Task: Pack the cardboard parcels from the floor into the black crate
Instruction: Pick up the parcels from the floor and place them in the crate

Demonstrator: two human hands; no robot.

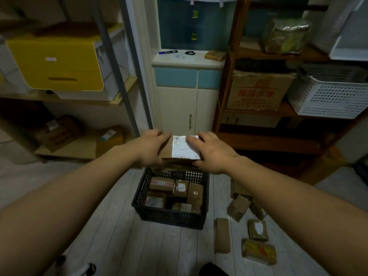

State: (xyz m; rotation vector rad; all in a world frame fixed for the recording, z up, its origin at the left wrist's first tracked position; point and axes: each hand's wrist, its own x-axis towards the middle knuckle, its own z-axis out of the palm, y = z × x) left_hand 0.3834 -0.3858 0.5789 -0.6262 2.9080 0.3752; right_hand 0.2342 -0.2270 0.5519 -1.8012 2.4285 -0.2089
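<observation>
A brown cardboard parcel [168, 150] with a white shipping label is held in the air above the far edge of the black crate [169, 216]. My left hand [151, 146] grips its left end and my right hand [211, 151] grips its right end. The crate stands on the pale plank floor and holds several parcels [180, 193] packed side by side. Several more cardboard parcels [257, 230] lie scattered on the floor to the right of the crate, one long flat one [222, 235] closest to it.
A white cabinet [187, 104] stands straight ahead behind the crate. A metal shelf with a yellow box [57, 62] is on the left. A wooden shelf with a printed carton [256, 90] and a white basket [330, 92] is on the right.
</observation>
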